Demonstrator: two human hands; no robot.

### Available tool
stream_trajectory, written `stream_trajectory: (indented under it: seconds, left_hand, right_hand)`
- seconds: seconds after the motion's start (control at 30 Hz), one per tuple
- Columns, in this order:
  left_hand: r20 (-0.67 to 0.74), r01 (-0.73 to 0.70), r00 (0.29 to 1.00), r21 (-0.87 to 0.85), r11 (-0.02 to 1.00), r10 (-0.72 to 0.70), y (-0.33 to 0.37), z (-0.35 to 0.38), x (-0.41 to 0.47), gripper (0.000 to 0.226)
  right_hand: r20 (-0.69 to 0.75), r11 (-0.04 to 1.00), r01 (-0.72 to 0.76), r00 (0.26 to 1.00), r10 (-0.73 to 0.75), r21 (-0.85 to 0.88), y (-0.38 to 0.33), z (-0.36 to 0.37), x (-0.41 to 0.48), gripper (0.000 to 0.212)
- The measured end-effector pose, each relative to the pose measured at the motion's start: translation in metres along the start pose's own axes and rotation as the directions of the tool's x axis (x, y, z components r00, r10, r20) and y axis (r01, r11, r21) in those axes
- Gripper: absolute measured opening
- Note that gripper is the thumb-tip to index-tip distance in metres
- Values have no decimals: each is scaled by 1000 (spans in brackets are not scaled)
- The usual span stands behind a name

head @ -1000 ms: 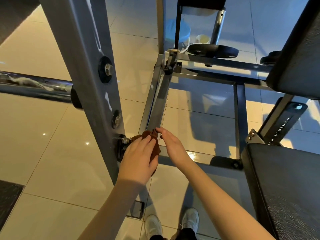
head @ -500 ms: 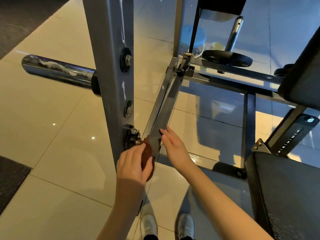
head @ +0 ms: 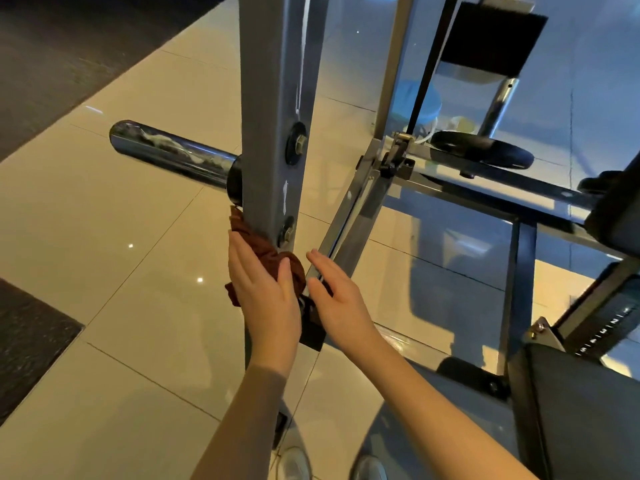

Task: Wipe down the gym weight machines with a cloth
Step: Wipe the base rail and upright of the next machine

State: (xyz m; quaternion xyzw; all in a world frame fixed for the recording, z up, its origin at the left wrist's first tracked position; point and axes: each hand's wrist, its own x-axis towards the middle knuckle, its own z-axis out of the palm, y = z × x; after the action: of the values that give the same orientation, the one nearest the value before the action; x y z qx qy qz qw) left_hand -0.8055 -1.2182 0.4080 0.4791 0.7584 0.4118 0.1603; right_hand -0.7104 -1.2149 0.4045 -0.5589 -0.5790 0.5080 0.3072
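A grey steel upright [head: 273, 116] of the weight machine stands in the middle of the view, with bolts down its right face. My left hand [head: 265, 296] presses a crumpled brown cloth [head: 258, 247] flat against the lower part of this upright, fingers straight. Just to the right, my right hand [head: 337, 303] rests with straight fingers against a slanted grey bar [head: 346, 230] and holds nothing. The cloth's lower part is hidden under my left hand.
A chrome weight peg [head: 169, 154] sticks out left from the upright. A black weight plate [head: 481, 152] lies on the frame behind. A black padded seat [head: 581, 410] is at the lower right. Dark mats [head: 31, 327] border the glossy tile floor. My shoes [head: 294, 465] show below.
My left hand has carried the cloth up from the low bolts onto the upright's face. The right hand stayed on the slanted bar. The view has tilted and moved closer.
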Motion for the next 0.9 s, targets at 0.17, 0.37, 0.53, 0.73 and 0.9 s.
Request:
stream_trajectory:
  seconds: [0.17,0.37,0.53,0.73,0.9]
  left_hand:
    - [58,-27,998,-48,998,29,-3,-13,10,72]
    - [-24,-106,994,-31,994,106,6,-9,24,70]
    - [10,-90,996,-16,996,90,-2,-13,19,72]
    - [-122,-281,947,129,951,296,16,-7,42,68]
    - [-102,-365,915,206,908,391,15,-18,49,62]
  right_hand:
    - [1,992,39,999,-40,120,-25,-6,12,45]
    - [46,982,80,995,-89,168,-38,-6,23,41]
    - [61,982,65,995,-77,179,-39,-7,23,41]
    - [79,977,51,994,-69,209,-37,-9,25,39]
    - [80,978,41,995,-59,206,-38,-7,25,42]
